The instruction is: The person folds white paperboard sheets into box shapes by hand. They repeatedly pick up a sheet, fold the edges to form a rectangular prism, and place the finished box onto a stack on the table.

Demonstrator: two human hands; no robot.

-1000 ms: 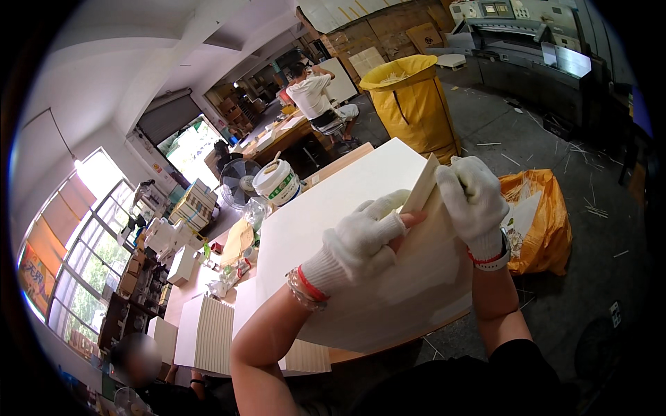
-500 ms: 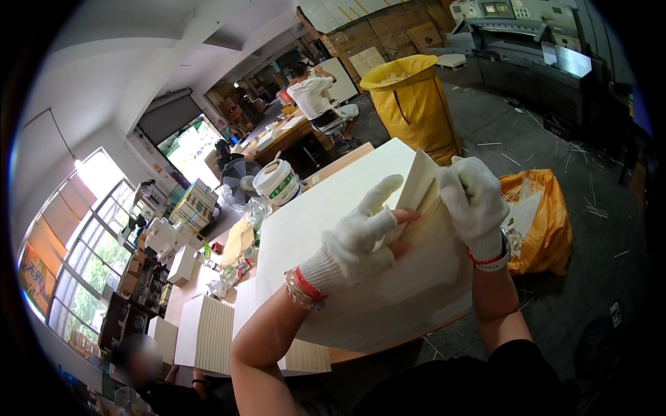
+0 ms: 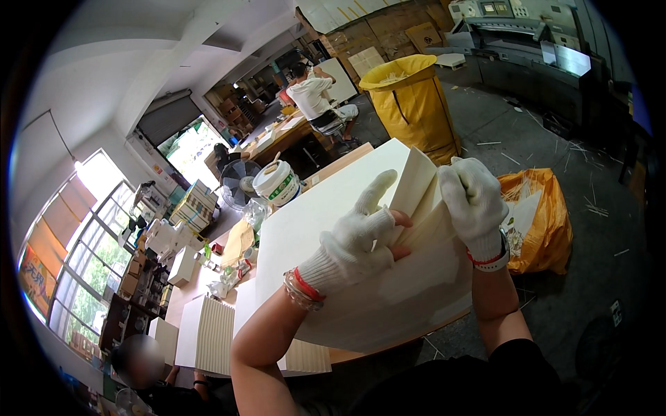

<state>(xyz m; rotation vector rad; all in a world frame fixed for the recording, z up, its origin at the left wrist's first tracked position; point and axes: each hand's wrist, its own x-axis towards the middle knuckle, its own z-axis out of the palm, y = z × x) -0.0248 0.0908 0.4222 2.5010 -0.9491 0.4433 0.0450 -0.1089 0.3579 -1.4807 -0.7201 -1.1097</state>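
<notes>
A large stack of white paper sheets [image 3: 326, 201] lies in front of me, its right edge lifted and fanned apart in a fold. My right hand [image 3: 472, 201], in a white knit glove, is closed on the lifted edge of the sheets. My left hand [image 3: 361, 232], gloved too but with some bare fingertips, rests on the stack beside the fold. Its fingers are spread, one stretched out along the top sheet, and the bare tips touch the paper near the raised edge.
An orange bag of paper scraps [image 3: 538, 222] sits on the floor at right, a tall yellow bag [image 3: 413, 104] beyond. Left are ridged paper stacks [image 3: 208, 333], a white bucket [image 3: 276, 182] and a fan [image 3: 239, 182]. One person [image 3: 312, 93] sits far off; another [image 3: 142, 367] is lower left.
The lifted fold of paper has opened a little wider. My left fingers have drawn slightly back to the left; my right hand has hardly moved.
</notes>
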